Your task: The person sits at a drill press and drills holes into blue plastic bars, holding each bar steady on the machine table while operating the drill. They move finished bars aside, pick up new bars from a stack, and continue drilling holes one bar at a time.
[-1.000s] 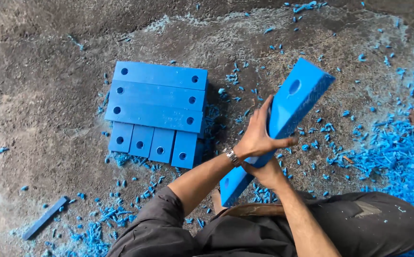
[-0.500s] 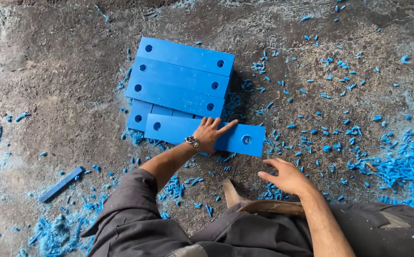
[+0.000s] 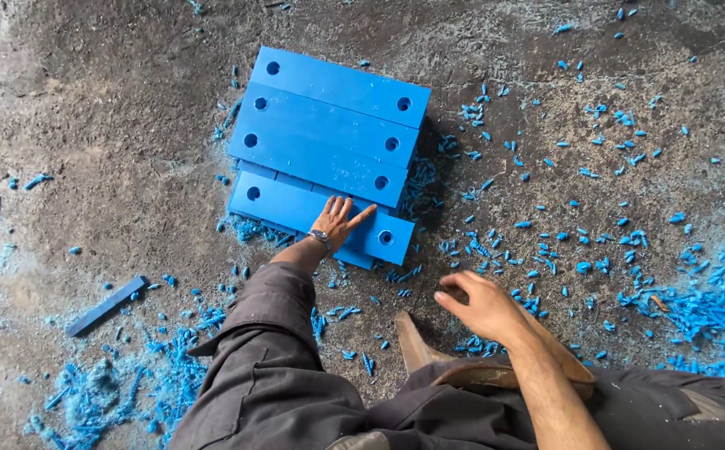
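The nearest blue drilled plastic bar (image 3: 321, 218), lying on the stack of bars (image 3: 329, 125) on the floor (image 3: 87, 167), is being pressed by the left hand (image 3: 339, 220), fingers spread; the right hand (image 3: 483, 307) is being held loosely curled, empty, above blue shavings (image 3: 545, 250).

Count: blue bars, hands, one strip, shavings

I count three long blue bars (image 3: 321, 137) on top of the stack, each with a hole near either end, over a lower layer whose number I cannot tell. I see two hands: the left hand (image 3: 339, 218) and the right hand (image 3: 483, 307). One loose blue strip (image 3: 106, 306) lies apart. The blue shavings (image 3: 595, 250) are too many to count.
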